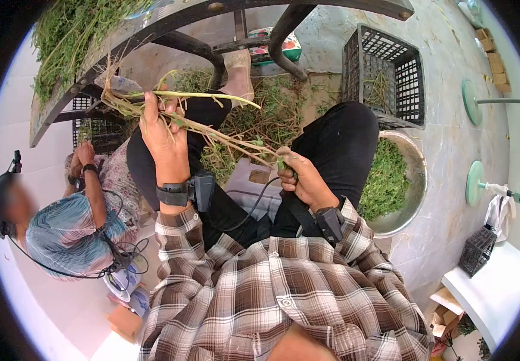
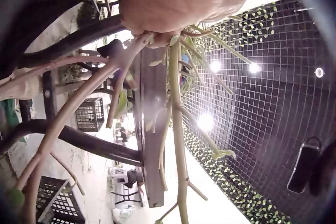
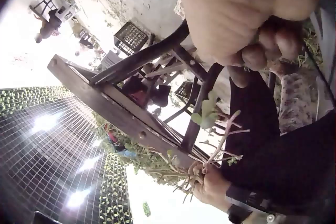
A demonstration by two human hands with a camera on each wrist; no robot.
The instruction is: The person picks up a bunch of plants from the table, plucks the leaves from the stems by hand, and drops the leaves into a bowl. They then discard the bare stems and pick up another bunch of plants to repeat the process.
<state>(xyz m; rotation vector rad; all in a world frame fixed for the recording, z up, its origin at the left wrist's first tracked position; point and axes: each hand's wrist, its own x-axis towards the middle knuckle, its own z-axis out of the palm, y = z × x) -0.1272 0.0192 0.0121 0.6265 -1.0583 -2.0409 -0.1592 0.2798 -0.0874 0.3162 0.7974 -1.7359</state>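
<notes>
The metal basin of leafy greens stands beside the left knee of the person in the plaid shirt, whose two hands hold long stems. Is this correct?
Not quite: the metal basin of leafy greens stands beside the right knee, as the head view shows. The left hand and right hand do hold long stems.

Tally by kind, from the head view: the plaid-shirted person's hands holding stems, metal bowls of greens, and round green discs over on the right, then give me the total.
Hands: 2 (left hand and right hand, both holding stems)
Bowls: 1 (metal bowl)
Discs: 2 (upper green disc, lower green disc)
Total: 5
</notes>
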